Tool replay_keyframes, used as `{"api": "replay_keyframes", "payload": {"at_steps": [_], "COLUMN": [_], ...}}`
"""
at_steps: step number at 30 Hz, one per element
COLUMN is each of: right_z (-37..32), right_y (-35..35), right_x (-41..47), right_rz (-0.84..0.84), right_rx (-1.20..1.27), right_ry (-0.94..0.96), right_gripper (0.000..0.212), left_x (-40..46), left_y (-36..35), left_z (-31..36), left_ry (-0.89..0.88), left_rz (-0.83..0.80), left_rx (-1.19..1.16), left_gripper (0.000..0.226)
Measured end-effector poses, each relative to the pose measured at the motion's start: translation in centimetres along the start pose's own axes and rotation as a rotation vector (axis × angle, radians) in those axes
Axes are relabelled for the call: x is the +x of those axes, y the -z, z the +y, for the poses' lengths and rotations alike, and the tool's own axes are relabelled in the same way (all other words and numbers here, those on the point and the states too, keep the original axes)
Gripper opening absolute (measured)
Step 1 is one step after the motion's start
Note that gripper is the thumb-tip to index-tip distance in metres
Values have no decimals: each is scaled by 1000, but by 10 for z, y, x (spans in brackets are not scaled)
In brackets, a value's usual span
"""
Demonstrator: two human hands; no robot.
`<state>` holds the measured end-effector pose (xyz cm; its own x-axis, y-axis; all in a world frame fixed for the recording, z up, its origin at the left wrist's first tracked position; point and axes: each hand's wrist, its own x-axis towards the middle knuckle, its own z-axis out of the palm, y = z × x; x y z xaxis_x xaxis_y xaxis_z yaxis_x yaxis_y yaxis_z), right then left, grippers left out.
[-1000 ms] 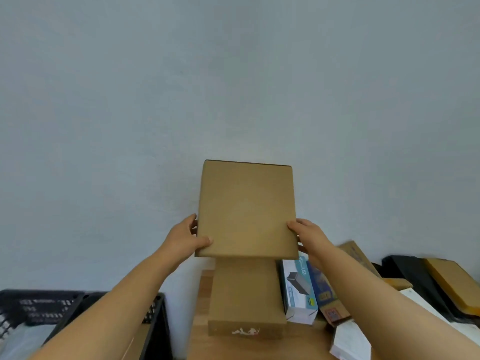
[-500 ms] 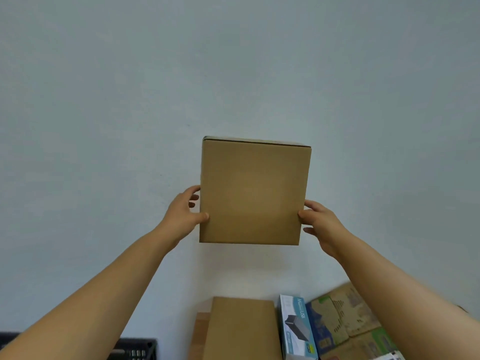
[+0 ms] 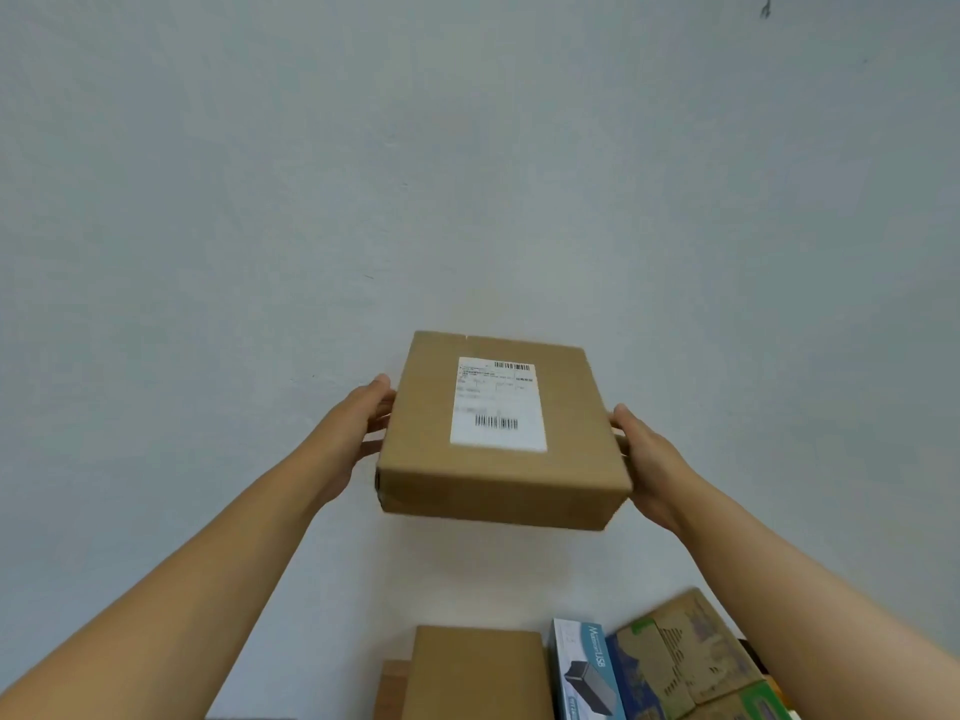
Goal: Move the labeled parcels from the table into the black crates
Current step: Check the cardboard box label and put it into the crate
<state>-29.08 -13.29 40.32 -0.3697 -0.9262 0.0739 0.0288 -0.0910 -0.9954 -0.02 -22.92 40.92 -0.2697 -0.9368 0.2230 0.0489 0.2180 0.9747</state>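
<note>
I hold a flat brown cardboard parcel (image 3: 498, 475) up in the air in front of a pale wall. A white shipping label (image 3: 497, 405) with barcodes faces me on its top side. My left hand (image 3: 358, 428) grips the parcel's left edge. My right hand (image 3: 649, 459) grips its right edge. The black crates are out of view.
At the bottom edge, a plain brown box (image 3: 478, 672) lies on a wooden table (image 3: 392, 691). Right of it lie a white and blue USB device box (image 3: 584, 672) and printed cardboard boxes (image 3: 680, 662).
The parcel has been turned over between my hands, so its labeled side now faces me. The view has tilted further up and the crate has left the frame.
</note>
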Motion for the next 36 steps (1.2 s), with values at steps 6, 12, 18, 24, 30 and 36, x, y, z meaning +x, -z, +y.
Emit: {"api": "replay_keyframes", "payload": {"at_steps": [6, 12, 18, 24, 30, 36], "right_z": [-3, -3, -3, 8, 36, 72], "right_y": [-6, -4, -5, -3, -12, -44], "right_x": [-7, -5, -7, -5, -8, -19], "right_rz": [-30, -68, -90, -124, -224, -310], "right_rx": [-44, -83, -59, -27, 1, -12], "right_ry": [63, 152, 166, 161, 127, 46], "right_gripper": [28, 39, 50, 51, 53, 55], "left_x": [1, 2, -1, -14, -47, -84], "left_y": [1, 4, 2, 0, 9, 39], "left_z": [-5, -5, -5, -13, -35, -56], "left_ry": [-69, -108, -135, -113, -54, 19], "left_rz": [-4, 5, 48, 111, 151, 180], "left_rx": [-8, -28, -23, 30, 111, 150], "left_gripper": [36, 40, 41, 42, 51, 60]}}
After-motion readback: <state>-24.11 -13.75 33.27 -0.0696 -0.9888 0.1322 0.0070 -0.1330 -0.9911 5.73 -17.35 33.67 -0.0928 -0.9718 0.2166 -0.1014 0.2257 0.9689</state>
